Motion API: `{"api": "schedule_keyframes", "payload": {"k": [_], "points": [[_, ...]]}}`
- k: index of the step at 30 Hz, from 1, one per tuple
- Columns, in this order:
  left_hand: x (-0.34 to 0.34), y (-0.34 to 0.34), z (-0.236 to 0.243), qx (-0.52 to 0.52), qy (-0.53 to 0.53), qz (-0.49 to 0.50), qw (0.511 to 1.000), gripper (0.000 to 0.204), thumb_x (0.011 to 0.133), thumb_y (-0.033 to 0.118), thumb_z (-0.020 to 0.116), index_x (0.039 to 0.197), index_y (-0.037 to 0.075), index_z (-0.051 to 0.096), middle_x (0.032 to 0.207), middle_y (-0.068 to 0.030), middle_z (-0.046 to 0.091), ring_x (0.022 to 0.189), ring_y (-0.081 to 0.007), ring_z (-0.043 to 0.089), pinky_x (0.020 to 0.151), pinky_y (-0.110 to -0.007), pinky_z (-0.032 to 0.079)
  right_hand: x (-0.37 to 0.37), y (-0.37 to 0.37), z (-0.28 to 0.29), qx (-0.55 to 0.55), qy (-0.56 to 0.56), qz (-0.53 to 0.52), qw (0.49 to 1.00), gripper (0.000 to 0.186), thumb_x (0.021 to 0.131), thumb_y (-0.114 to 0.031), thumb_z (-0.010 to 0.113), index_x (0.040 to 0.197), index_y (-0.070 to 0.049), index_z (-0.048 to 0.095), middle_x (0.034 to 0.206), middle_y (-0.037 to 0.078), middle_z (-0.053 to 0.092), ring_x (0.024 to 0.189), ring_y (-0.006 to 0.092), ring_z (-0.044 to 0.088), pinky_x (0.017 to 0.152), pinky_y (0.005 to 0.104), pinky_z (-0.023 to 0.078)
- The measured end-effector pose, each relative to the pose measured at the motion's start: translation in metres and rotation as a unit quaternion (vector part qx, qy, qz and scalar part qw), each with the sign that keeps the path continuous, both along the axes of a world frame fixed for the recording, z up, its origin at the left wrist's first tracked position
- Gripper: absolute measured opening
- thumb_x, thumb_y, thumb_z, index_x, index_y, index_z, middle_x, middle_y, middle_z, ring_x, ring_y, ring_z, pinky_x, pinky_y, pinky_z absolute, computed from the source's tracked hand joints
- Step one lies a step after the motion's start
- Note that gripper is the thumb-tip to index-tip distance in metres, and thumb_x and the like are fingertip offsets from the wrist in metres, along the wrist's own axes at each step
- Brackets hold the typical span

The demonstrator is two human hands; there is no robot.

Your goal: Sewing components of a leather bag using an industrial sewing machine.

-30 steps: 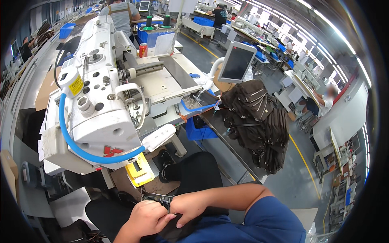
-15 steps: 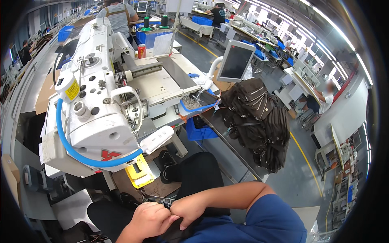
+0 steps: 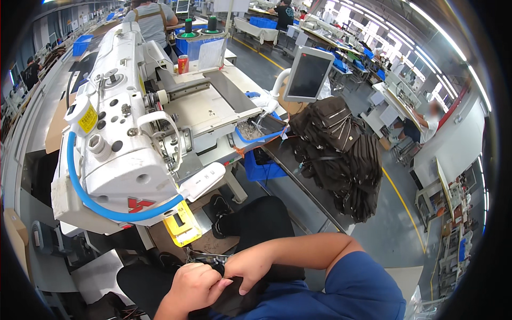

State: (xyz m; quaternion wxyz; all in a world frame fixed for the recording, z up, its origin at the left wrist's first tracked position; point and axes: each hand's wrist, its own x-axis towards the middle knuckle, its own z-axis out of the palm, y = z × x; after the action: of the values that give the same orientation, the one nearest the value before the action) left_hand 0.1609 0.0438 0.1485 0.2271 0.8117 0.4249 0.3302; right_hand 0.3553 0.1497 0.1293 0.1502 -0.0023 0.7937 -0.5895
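Note:
My left hand (image 3: 193, 289) and my right hand (image 3: 249, 268) are close together above my lap, fingers curled and closed. Between and beneath them lies a dark fabric piece (image 3: 234, 300), which both hands appear to grip by its upper part; my fingers hide the exact hold. Just beyond my knuckles, small shiny metal parts (image 3: 214, 260) show against dark material, too small to name. My left thumb points toward my right hand, whose thumb is angled down.
A large white sewing machine (image 3: 120, 170) with a blue hose (image 3: 80, 184) stands ahead on the left. Beyond my knees is a yellow plate (image 3: 183, 226). A pile of dark brown fabric pieces (image 3: 341, 160) lies at right, near a screen (image 3: 308, 74) and a blue-rimmed tray (image 3: 258, 130).
My hands have shifted slightly and opened a little more gap between the thumbs. More of the metal parts beyond my knuckles now shows. The view has tilted slightly.

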Motion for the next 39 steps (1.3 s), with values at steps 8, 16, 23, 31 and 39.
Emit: {"api": "schedule_keyframes", "payload": {"k": [8, 16, 23, 31, 39], "points": [[-0.008, 0.001, 0.004, -0.011, -0.008, 0.01, 1.0, 0.023, 0.075, 0.023, 0.082, 0.067, 0.009, 0.065, 0.06, -0.006, 0.057, 0.055, -0.027, 0.058, 0.053, -0.038, 0.045, -0.007, 0.004, 0.009, -0.04, -0.04, -0.004, 0.998, 0.032, 0.075, -0.02, 0.08, 0.081, 0.006, 0.063, 0.066, 0.016, 0.063, 0.062, 0.0276, 0.061, 0.06, 0.0412, 0.047], [-0.015, 0.003, 0.006, 0.006, 0.007, 0.012, 1.0, 0.026, 0.078, 0.025, 0.081, 0.069, 0.009, 0.063, 0.061, -0.0054, 0.055, 0.056, -0.026, 0.057, 0.054, -0.037, 0.046, -0.015, 0.009, 0.026, 0.074, -0.012, 0.011, 0.997, 0.033, 0.077, -0.021, 0.079, 0.083, 0.008, 0.065, 0.072, 0.023, 0.065, 0.072, 0.0405, 0.065, 0.068, 0.0477, 0.051], [-0.019, 0.001, 0.002, -0.028, -0.019, 0.036, 0.999, 0.024, 0.083, 0.023, 0.079, 0.071, 0.009, 0.063, 0.063, -0.0058, 0.055, 0.056, -0.0263, 0.057, 0.055, -0.037, 0.046, -0.022, 0.015, 0.034, 0.079, -0.045, 0.019, 0.996, 0.034, 0.08, -0.024, 0.077, 0.089, 0.006, 0.068, 0.078, 0.023, 0.068, 0.079, 0.0405, 0.067, 0.072, 0.0476, 0.052], [-0.028, 0.006, 0.002, -0.045, -0.044, 0.043, 0.997, 0.024, 0.08, 0.02, 0.08, 0.069, 0.007, 0.063, 0.062, -0.0071, 0.056, 0.055, -0.0269, 0.057, 0.054, -0.037, 0.046, -0.02, 0.026, 0.036, 0.075, -0.065, -0.044, 0.994, 0.038, 0.084, -0.032, 0.078, 0.081, 0.004, 0.066, 0.067, 0.019, 0.062, 0.062, 0.0346, 0.061, 0.061, 0.0442, 0.047], [-0.032, 0.008, -0.005, -0.065, -0.091, 0.048, 0.993, 0.021, 0.079, 0.013, 0.079, 0.068, 0.007, 0.062, 0.06, -0.0063, 0.056, 0.053, -0.0263, 0.054, 0.051, -0.036, 0.04, -0.011, 0.036, 0.042, 0.035, -0.004, -0.11, 0.993, 0.037, 0.086, -0.033, 0.077, 0.09, 0.004, 0.071, 0.068, 0.018, 0.063, 0.062, 0.0312, 0.062, 0.06, 0.0412, 0.047]]}}
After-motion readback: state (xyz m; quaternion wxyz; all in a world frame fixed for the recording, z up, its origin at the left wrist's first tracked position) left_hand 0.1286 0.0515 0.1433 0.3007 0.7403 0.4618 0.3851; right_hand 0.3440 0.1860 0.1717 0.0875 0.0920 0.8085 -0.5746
